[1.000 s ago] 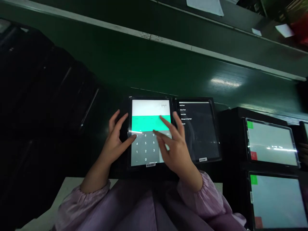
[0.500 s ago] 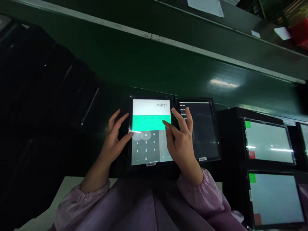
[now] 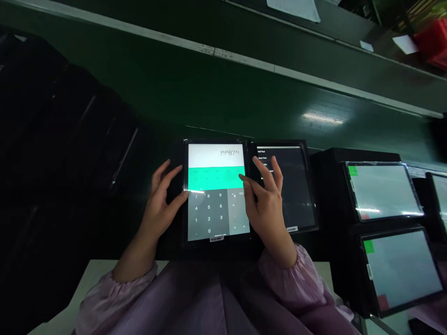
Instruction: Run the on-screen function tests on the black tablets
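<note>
A tablet [image 3: 208, 213] lies in front of me with a calculator on its screen: a white readout on top, a bright green band below it, and grey number keys. At its left edge is my left hand [image 3: 161, 200], fingers spread, the thumb on the frame. My right hand [image 3: 266, 200] is over the right side, index finger stretched to the right end of the green band. Its other fingers are raised and spread, above a second tablet [image 3: 298, 190] with a dark menu screen. That tablet stands close beside the first and is partly hidden by the hand.
To the right, an upper tablet [image 3: 384, 190] and a lower tablet [image 3: 403, 270] show pale screens with green and red corner squares. Stacked dark objects [image 3: 70, 125] fill the left. Behind runs a green surface [image 3: 223, 97] with a pale strip [image 3: 244, 60]. A red container [image 3: 433, 44] is far right.
My right index finger has shifted slightly right across the green band. One more symbol shows in the readout, and the pale circles around 7 and 8 are gone. The lower right tablet has turned.
</note>
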Demonstrator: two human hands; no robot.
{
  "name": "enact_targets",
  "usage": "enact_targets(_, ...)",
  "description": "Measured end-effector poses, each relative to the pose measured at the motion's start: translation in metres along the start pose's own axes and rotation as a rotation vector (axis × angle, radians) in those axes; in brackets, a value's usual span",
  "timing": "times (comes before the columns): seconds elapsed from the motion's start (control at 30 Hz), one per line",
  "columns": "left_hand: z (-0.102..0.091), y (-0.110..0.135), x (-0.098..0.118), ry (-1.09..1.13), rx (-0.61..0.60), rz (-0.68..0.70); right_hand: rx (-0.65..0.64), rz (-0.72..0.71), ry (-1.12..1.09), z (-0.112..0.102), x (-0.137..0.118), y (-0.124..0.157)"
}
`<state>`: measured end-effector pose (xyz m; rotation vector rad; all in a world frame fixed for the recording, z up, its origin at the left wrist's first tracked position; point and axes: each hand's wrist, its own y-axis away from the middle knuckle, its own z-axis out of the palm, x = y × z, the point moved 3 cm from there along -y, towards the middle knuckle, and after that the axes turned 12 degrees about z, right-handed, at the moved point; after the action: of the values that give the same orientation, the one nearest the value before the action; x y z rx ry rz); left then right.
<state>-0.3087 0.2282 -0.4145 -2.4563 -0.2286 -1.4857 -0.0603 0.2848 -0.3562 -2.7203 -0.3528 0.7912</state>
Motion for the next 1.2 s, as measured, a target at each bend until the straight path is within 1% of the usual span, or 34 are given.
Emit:
enact_targets(0.1, 0.0, 0.0, 0.001, -0.008, 0.012, 0.008, -0.031, -0.003, 0.045, 0.003, -0.003, 0.001)
enact_targets(0.2, 0.0, 0.0, 0.002, -0.011, 0.024, 0.008, -0.082, -0.035, 0.069, 0.007, -0.01, 0.003)
enact_targets(0.3, 0.0, 0.0, 0.005, 0.009, 0.046, -0.014, -0.112, -0.061, 0.051, 0.005, -0.01, 0.002)
enact_targets(0.37, -0.001, -0.001, 0.006, 0.031, 0.065, -0.041, -0.062, -0.023, 0.032, -0.004, 0.002, -0.002)
enact_targets(0.47, -0.002, -0.003, 0.008, 0.088, 0.111, -0.071, 0.084, 0.101, 0.044, -0.021, 0.033, -0.01)
enact_targets(0.53, -0.002, -0.005, 0.007, 0.139, 0.147, -0.09, 0.134, 0.167, 0.065, -0.028, 0.052, -0.015)
enact_targets(0.57, -0.001, -0.007, 0.006, 0.167, 0.162, -0.099, 0.13, 0.184, 0.07, -0.03, 0.06, -0.016)
enact_targets(0.7, -0.001, -0.018, 0.002, 0.278, 0.197, -0.127, 0.048, 0.214, 0.055, -0.04, 0.079, -0.02)
enact_targets(0.77, 0.0, -0.025, 0.003, 0.304, 0.193, -0.143, 0.066, 0.26, 0.031, -0.052, 0.091, -0.018)
enact_targets(0.87, 0.003, -0.04, 0.007, 0.297, 0.188, -0.161, 0.135, 0.398, 0.025, -0.071, 0.117, -0.011)
enact_targets(0.97, 0.007, -0.058, 0.007, 0.25, 0.178, -0.171, 0.118, 0.566, 0.051, -0.079, 0.14, 0.001)
enact_targets(1.07, 0.01, -0.076, 0.005, 0.175, 0.129, -0.148, 0.105, 0.668, 0.049, -0.079, 0.147, 0.014)
enact_targets(1.2, 0.007, -0.086, 0.003, 0.143, 0.069, -0.129, 0.133, 0.701, 0.006, -0.08, 0.14, 0.024)
